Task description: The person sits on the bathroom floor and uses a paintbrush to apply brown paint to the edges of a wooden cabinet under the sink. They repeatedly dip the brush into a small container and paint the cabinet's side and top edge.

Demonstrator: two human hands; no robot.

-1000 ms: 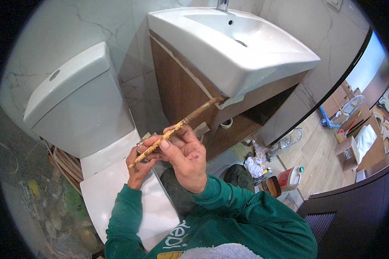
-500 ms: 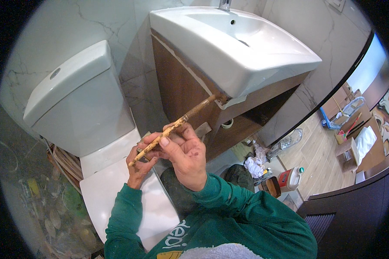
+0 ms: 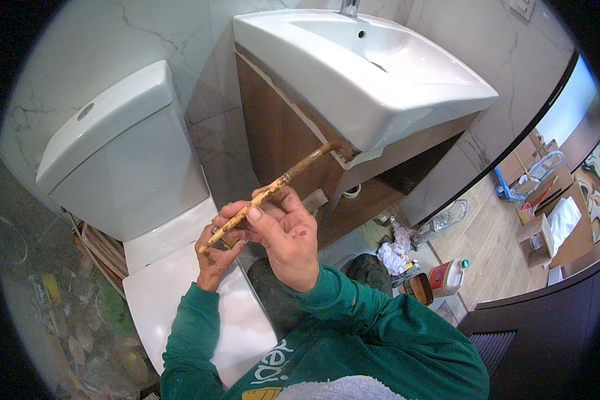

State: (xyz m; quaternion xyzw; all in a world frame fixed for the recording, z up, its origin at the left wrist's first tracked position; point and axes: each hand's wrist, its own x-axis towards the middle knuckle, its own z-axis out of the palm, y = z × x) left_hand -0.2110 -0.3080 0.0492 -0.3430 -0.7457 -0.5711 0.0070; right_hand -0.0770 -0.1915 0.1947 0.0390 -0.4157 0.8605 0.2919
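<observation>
Under sink [image 3: 380, 80], at cabinet [image 3: 277, 127] corner, with slim brush [image 3: 306, 164] in fingertips of right hand [image 3: 290, 240], unclear hold by left hand [image 3: 213, 259].

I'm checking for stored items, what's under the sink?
A brown cabinet, with the tip of a stick-like tool at its corner. A pale ring shows in the open front. The rest is dark or covered by the cabinet's side.
</observation>
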